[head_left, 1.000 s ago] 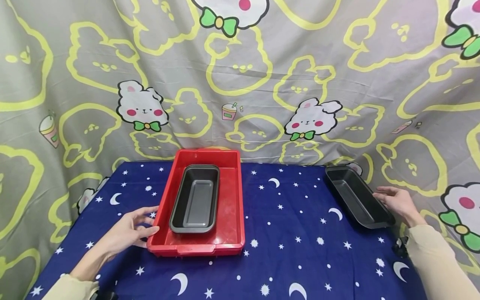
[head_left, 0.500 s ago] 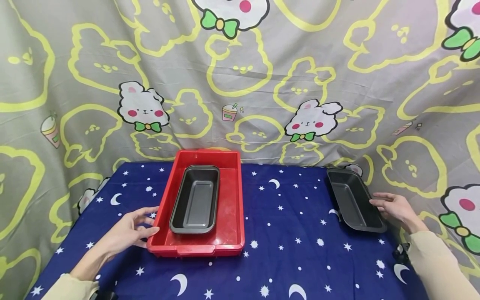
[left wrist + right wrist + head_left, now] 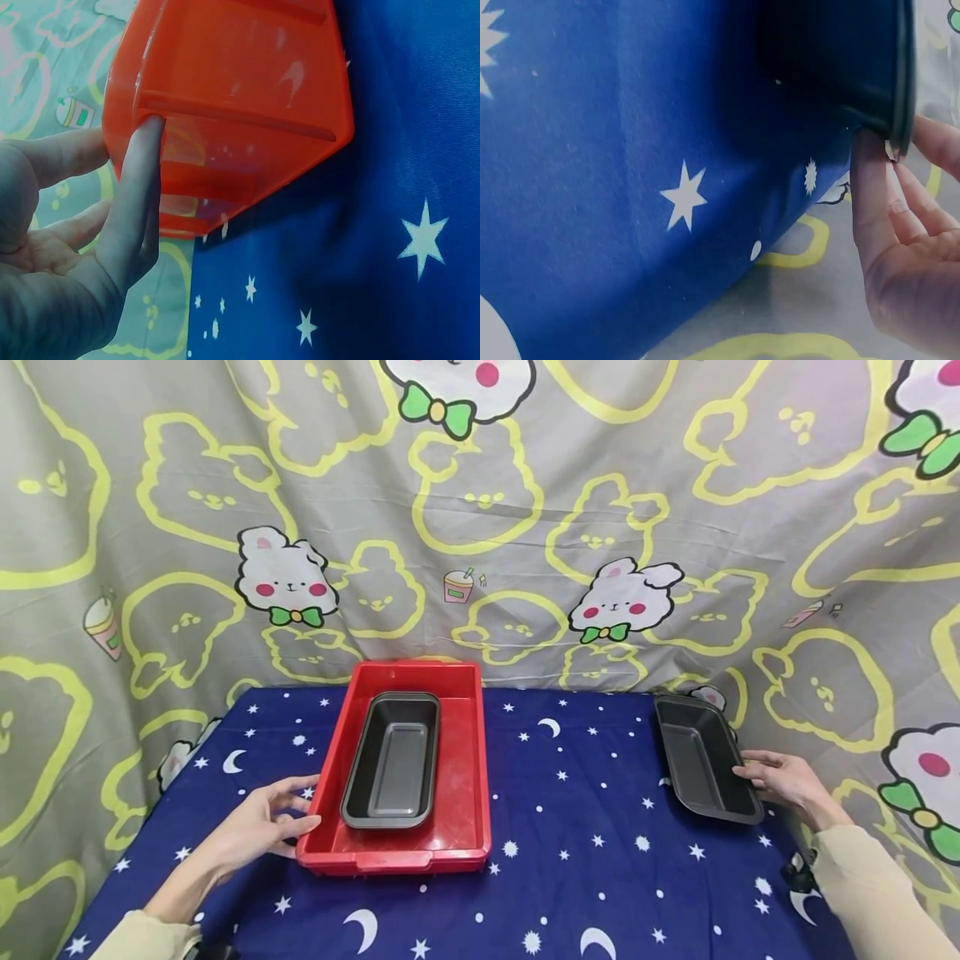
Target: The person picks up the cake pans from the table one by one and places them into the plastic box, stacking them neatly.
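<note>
My left hand [image 3: 262, 822] pinches the left rim of a red plastic tray [image 3: 462, 810] near its front corner. In the left wrist view the thumb lies over the rim, and a finger [image 3: 139, 187] presses the tray's outer wall [image 3: 247, 142]. Inside the tray sits a dark grey loaf pan [image 3: 397, 768], set lengthwise. Far to the right, my right hand [image 3: 791, 787] grips the long right rim of a second dark loaf pan [image 3: 705, 764]. Its thumb is on top, with the other fingers under the rim, as the right wrist view shows beside the pan's wall [image 3: 832, 60].
A navy cloth [image 3: 570, 893] with white stars and moons covers the table. Behind it and at both sides hangs a grey curtain [image 3: 517, 460] printed with yellow outlines and white rabbits. The right pan is near the table's right edge.
The right hand has shifted slightly left with its loaf pan, whose near end has swung left so that it stands straighter. The left hand, the tray and the pan inside it have hardly moved.
</note>
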### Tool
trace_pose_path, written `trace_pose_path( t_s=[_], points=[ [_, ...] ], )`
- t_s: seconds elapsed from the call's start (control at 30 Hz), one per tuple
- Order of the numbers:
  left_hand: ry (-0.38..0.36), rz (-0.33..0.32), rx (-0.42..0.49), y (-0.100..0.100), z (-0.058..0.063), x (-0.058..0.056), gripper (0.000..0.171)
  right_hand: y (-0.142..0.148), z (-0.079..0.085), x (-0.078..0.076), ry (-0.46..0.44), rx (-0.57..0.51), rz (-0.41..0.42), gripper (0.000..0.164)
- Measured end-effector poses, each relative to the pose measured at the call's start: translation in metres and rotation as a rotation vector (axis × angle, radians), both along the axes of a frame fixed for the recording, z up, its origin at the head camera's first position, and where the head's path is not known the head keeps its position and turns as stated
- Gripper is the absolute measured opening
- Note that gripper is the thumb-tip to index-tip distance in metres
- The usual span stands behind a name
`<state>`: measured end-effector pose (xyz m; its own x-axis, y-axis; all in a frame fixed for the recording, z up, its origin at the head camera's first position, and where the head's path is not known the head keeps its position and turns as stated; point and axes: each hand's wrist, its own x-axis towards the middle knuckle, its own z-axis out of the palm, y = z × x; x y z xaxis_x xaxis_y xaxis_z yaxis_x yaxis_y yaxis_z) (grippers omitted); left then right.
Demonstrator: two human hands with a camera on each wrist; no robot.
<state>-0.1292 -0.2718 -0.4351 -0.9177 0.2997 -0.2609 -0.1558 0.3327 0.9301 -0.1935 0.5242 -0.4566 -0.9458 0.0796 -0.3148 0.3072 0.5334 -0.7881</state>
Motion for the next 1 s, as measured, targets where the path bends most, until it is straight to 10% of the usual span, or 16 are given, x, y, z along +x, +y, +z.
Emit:
trace_pose_path(
  t_s=[0.33,0.5,1.0],
  points=[
    [-0.001,0.006,0.002,0.000,0.001,0.001,0.079,-0.007,-0.006,0.003,-0.031,-0.103,-0.008,0.074],
    [-0.001,0.000,0.007,0.000,0.001,0.001,0.078,-0.013,-0.011,0.006,-0.009,-0.216,-0.078,0.026],
    [0.007,-0.004,0.014,0.000,0.001,0.001,0.078,-0.045,-0.014,0.005,-0.002,-0.417,-0.214,0.045]
  ],
)
